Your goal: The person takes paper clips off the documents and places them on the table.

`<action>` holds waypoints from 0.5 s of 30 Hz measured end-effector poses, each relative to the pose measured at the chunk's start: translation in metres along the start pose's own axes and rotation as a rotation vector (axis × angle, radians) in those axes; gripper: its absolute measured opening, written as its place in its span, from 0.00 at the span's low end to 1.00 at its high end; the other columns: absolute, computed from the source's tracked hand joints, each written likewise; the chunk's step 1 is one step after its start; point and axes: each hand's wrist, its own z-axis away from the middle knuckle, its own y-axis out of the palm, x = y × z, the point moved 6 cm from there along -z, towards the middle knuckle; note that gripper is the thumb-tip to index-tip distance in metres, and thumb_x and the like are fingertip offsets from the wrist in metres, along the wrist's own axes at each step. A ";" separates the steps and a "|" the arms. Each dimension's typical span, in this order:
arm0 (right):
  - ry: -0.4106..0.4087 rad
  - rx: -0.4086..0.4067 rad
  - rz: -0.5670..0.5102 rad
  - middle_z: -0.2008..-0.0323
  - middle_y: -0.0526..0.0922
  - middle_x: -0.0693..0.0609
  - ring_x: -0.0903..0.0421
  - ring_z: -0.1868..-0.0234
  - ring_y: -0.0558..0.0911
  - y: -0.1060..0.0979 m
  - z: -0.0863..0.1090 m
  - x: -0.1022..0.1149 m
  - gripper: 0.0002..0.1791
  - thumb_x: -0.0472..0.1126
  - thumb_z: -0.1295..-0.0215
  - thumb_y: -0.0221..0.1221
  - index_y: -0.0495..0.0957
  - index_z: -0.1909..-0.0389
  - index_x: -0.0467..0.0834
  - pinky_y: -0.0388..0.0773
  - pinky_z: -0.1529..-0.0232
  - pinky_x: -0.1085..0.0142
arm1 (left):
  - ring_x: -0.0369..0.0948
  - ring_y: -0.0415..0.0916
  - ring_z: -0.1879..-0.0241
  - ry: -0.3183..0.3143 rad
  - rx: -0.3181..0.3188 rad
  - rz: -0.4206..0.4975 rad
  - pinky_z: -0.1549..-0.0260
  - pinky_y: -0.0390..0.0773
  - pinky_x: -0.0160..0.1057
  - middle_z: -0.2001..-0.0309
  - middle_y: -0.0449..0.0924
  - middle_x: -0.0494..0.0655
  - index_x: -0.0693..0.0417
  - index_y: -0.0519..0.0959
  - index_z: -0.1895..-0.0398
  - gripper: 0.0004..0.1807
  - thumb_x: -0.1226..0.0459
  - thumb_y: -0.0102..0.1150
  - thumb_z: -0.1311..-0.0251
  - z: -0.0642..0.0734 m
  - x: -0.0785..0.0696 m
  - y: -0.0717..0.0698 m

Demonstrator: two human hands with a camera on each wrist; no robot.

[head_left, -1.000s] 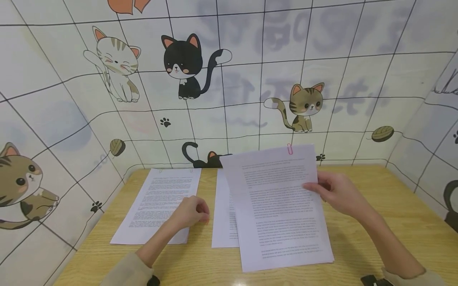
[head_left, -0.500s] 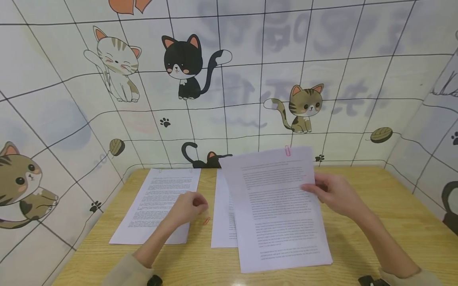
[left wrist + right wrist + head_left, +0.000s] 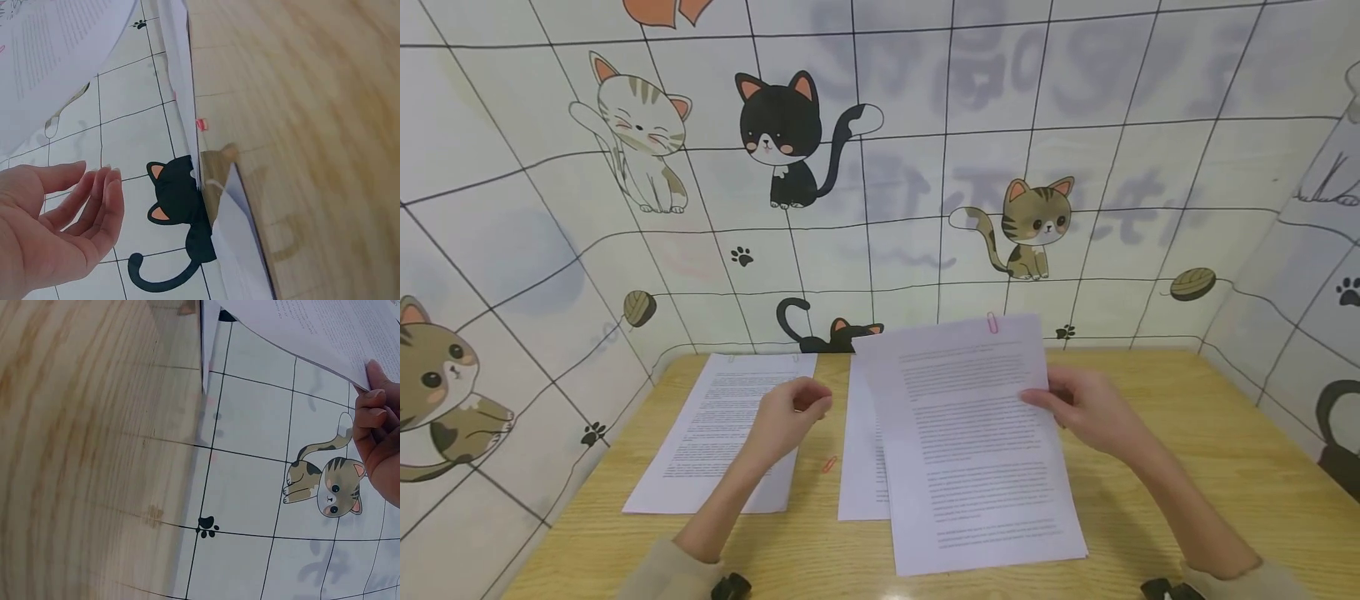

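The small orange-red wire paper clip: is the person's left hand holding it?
No, the paper clip lies on the pale wooden table, apart from the left hand.

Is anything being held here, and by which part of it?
The right hand pinches the right edge of the white printed paper bearing a pink paper clip; the left hand holds nothing.
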 end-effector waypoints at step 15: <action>0.008 0.018 -0.048 0.68 0.86 0.53 0.61 0.81 0.75 0.007 -0.001 -0.002 0.10 0.36 0.31 0.63 0.83 0.51 0.37 0.63 0.84 0.71 | 0.43 0.81 0.59 0.192 -0.209 0.158 0.57 0.80 0.36 0.61 0.84 0.48 0.59 0.83 0.56 0.06 0.70 0.64 0.35 0.001 -0.055 -0.011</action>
